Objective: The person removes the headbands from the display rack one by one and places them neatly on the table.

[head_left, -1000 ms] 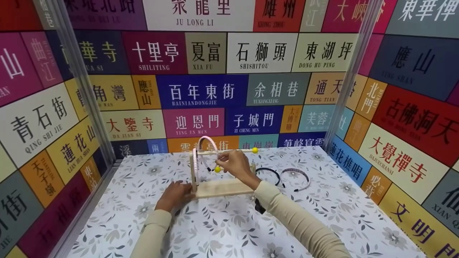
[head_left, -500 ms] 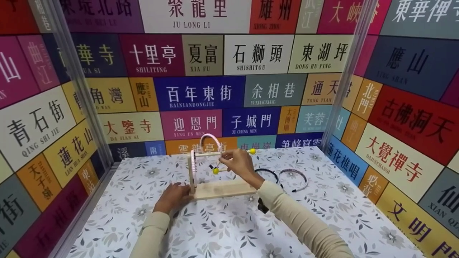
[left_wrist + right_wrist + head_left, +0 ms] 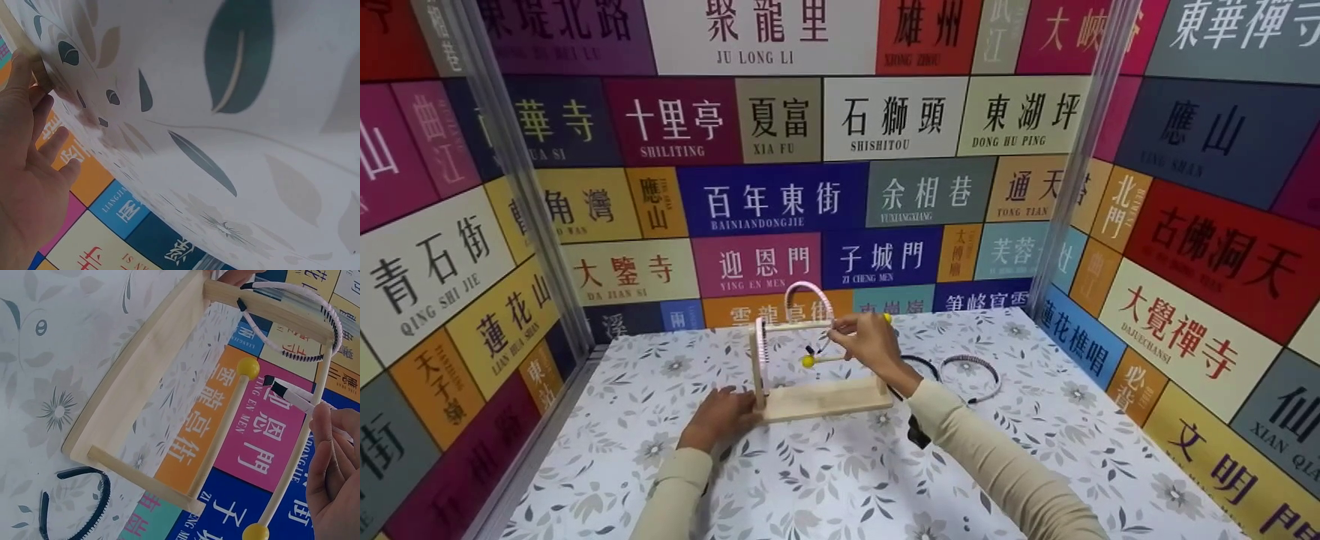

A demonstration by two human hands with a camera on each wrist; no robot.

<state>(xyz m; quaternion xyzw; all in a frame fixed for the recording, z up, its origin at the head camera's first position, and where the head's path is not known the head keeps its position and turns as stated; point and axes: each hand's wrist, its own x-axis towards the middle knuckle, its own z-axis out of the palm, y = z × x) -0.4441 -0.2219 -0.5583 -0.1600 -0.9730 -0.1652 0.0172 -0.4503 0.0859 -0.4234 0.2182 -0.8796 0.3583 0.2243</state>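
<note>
A wooden headband stand [image 3: 825, 399] has two rods, one above the other, tipped with yellow balls. My left hand [image 3: 724, 416] holds the stand's left end low down, where the upright meets the base. In the left wrist view, its thumb and a finger are at the wood's edge [image 3: 31, 53]. At the upper rod [image 3: 292, 464], my right hand [image 3: 870, 345] pinches a pale pink headband [image 3: 810, 289] that arches over the rod. Its black tip [image 3: 275, 387] hangs near the lower rod's yellow ball [image 3: 247, 368]. Another pink headband [image 3: 337, 326] hangs beside the upright.
To the right of the stand, a black headband [image 3: 104, 495] and a pale headband with dark teeth [image 3: 997, 367] lie on the flower-patterned tablecloth [image 3: 810, 480]. Walls [image 3: 780, 199] covered in coloured sign panels stand close behind the table and on both sides.
My right hand has moved right along the upper rod with the pink headband, away from the one at the upright, and now covers most of the rod's end ball. My left hand keeps its place.
</note>
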